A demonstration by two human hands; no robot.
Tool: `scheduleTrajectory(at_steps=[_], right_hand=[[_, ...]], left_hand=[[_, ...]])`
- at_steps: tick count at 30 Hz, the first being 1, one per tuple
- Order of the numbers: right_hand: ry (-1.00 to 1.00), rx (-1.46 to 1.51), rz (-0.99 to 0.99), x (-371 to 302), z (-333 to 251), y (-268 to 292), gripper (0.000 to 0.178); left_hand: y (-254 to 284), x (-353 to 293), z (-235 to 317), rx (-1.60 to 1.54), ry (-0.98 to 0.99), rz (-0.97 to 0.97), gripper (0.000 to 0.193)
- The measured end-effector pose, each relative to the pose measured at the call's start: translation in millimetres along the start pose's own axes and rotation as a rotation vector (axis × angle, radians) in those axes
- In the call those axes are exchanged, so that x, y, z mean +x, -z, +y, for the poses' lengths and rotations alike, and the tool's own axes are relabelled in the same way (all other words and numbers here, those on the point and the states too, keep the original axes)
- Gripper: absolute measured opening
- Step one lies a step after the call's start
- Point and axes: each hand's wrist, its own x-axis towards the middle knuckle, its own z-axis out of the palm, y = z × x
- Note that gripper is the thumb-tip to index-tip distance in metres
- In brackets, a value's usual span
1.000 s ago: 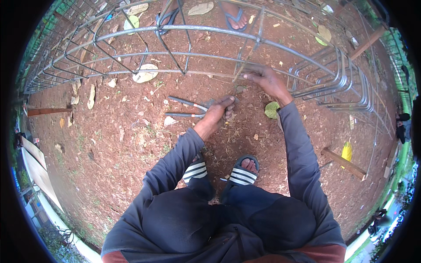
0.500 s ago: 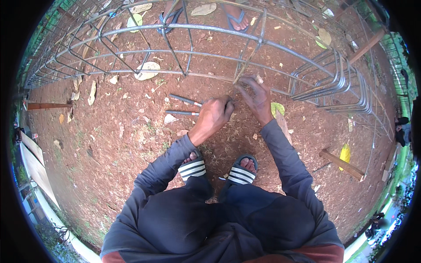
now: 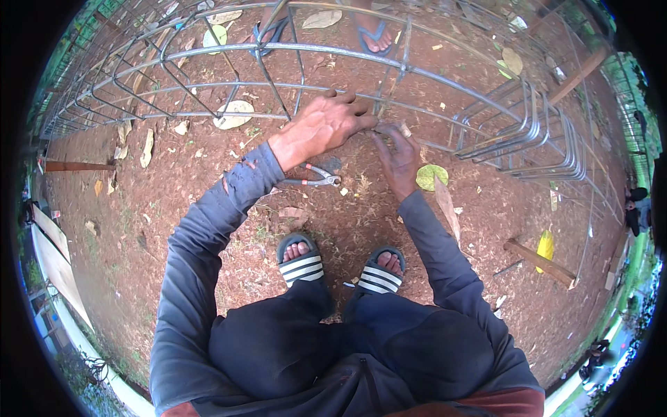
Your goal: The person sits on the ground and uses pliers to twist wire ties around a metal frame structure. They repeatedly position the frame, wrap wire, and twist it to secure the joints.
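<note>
My left hand [image 3: 325,124] reaches over the lower bar of a steel rebar cage [image 3: 319,48]. Its thumb and forefinger come together at the bar, while the other fingers fan out above it. Close by, my right hand [image 3: 399,156] pinches with thumb and forefinger at nearly the same spot, beside an upright of the cage. Whatever lies between the fingertips of either hand is too small to make out. Pincers [image 3: 328,180] with dark handles rest on the soil below my left wrist, their handles partly hidden by my forearm.
Several bent rebar stirrups [image 3: 556,142] hang bunched at the cage's right end. Another person's feet in blue flip-flops [image 3: 376,35] stand beyond the bars. A wooden stake [image 3: 542,263] sits at right beside a yellow leaf [image 3: 545,251]. Dry leaves litter the reddish soil.
My left hand has moved up and forward onto the cage's lower bar, uncovering the pincers' jaws. My right hand has shifted slightly left and down, its fingers closing into a pinch.
</note>
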Motion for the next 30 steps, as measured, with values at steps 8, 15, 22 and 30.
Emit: scheduleTrajectory(at_steps=[8, 15, 22, 30], right_hand=[[-0.014, 0.051, -0.014, -1.8, 8.2, -1.7, 0.021], [-0.104, -0.056, -0.070, -8.8, -2.1, -5.1, 0.024], [-0.107, -0.096, 0.001, -13.4, -5.6, -8.7, 0.024], [0.214, -0.285, 0.041, -21.4, -7.7, -7.0, 0.018]], left_hand=[[-21.7, 3.1, -35.5, -0.204, 0.123, -0.059, 0.028], [-52.4, 6.4, -40.9, -0.561, 0.260, 0.070, 0.023], [-67.7, -3.3, -29.2, -0.495, 0.300, 0.051, 0.018], [-67.5, 10.2, -44.3, -0.735, 0.556, -0.443, 0.037]])
